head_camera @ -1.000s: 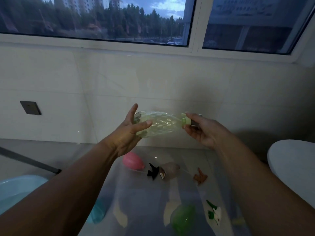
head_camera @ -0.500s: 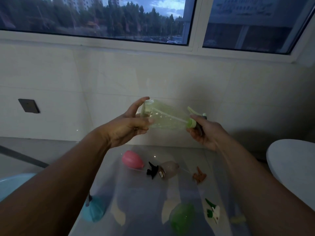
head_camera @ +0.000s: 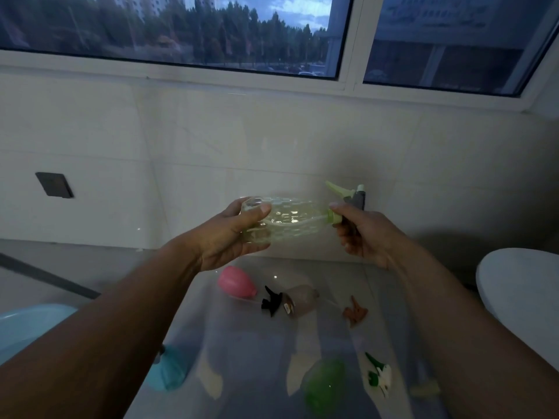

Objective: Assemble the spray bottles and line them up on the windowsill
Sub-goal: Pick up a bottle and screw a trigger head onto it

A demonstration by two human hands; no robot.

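While both hands work in the air, the head view shows this:
Bottle (head_camera: 290,220): clear, yellowish, dimpled; held on its side in front of the tiled wall, well below the window.
Left hand (head_camera: 230,234): wrapped around the bottle's base end, thumb on top, fingers closed under it.
Right hand (head_camera: 363,234): fingers and thumb closed on the sprayer (head_camera: 348,196) at the bottle's neck; its green collar sits on the neck, the trigger points up.
Pink bottle (head_camera: 236,282): on the floor under the held bottle, lying on its side.
Black sprayer (head_camera: 272,300): below the held bottle, on a brownish bottle (head_camera: 302,300) that lies on the floor.
Brown sprayer (head_camera: 354,312): loose on the floor, below the right hand.
Green bottle (head_camera: 325,385): far below the held bottle, blurred.
Green-white sprayer (head_camera: 379,373): loose, just right of the green bottle.
Blue bottle (head_camera: 168,371): lower left of the held bottle, partly behind the left forearm.
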